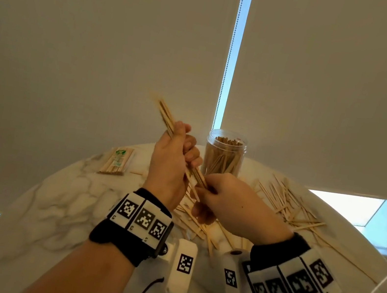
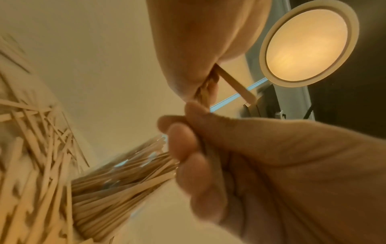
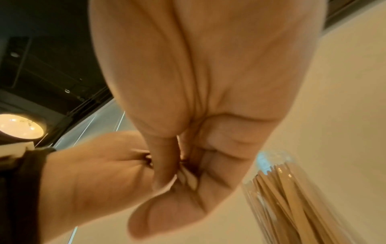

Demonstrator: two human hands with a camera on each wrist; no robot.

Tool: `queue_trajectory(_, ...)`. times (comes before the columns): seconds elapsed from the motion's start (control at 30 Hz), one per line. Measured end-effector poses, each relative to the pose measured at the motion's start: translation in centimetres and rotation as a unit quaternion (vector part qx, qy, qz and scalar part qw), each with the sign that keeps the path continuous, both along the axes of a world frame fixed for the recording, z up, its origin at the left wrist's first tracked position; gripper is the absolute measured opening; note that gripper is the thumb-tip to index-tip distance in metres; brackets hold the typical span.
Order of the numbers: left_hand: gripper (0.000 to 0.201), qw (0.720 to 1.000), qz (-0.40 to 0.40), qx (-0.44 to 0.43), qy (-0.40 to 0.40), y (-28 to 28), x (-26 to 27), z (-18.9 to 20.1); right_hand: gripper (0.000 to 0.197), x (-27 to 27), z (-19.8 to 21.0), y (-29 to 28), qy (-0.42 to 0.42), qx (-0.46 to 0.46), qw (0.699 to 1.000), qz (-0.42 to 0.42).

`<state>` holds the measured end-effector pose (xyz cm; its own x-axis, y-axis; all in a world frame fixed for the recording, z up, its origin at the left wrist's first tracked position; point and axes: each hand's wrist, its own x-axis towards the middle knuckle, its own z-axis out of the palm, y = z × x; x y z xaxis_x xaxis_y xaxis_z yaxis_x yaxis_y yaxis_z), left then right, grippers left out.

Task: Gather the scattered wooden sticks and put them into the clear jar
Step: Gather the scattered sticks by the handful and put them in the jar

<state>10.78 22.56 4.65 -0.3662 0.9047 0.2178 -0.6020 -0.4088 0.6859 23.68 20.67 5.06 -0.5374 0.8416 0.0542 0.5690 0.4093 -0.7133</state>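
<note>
My left hand (image 1: 182, 153) grips a bundle of wooden sticks (image 1: 164, 115), raised above the table and slanting up to the left. My right hand (image 1: 206, 191) pinches the bundle's lower end just in front of the clear jar (image 1: 224, 157). The jar stands upright, has no lid, and is packed with sticks. Loose sticks (image 1: 285, 204) lie scattered right of the jar, and more sticks (image 1: 196, 224) lie under my hands. In the left wrist view my left hand (image 2: 188, 148) curls round the bundle beside the jar (image 2: 125, 173). In the right wrist view my right hand (image 3: 188, 165) closes on stick ends.
A wrapped pack of sticks (image 1: 117, 161) lies at the back left of the round marble table (image 1: 48, 198). Roller blinds (image 1: 102, 40) hang right behind the table. A round ceiling lamp (image 2: 307, 44) shows overhead.
</note>
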Motion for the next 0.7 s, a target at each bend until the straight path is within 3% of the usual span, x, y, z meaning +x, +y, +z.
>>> queue_trajectory(0.1,0.026,1.0,0.019,-0.006,0.021,-0.1,-0.2,-0.3,0.016,0.6,0.2,0.3,-0.037,-0.03,0.999,0.019)
queue_trajectory(0.2,0.028,0.997,0.074,0.007,0.035,-0.3,-0.7,0.0,0.041,1.2,0.5,0.2,-0.117,-0.13,0.982,0.074)
queue_trajectory(0.3,0.025,0.998,0.049,0.02,0.03,-0.4,-0.2,0.2,0.021,0.7,0.3,0.2,-0.023,-0.091,0.994,0.053)
queue_trajectory(0.37,0.024,0.999,0.006,0.02,0.043,-0.4,0.5,0.1,0.021,0.4,-0.1,0.3,0.048,-0.071,0.996,0.02)
queue_trajectory(0.53,0.029,0.996,-0.004,0.009,0.085,-0.2,0.7,-0.2,0.021,0.8,0.3,0.7,0.12,-0.178,0.975,0.055)
queue_trajectory(0.57,0.032,0.994,-0.01,0.006,0.105,-0.2,0.5,-0.2,0.02,0.9,0.3,0.6,0.08,-0.164,0.981,0.066)
queue_trajectory(0.63,0.038,0.984,-0.036,-0.006,0.174,-0.3,0.0,-0.3,0.026,1.1,0.3,0.6,-0.08,-0.064,0.993,0.065)
queue_trajectory(0.7,0.04,0.96,-0.067,-0.029,0.272,-0.5,-0.5,-0.7,0.034,1.7,0.3,1.1,-0.165,0.046,0.985,0.0)
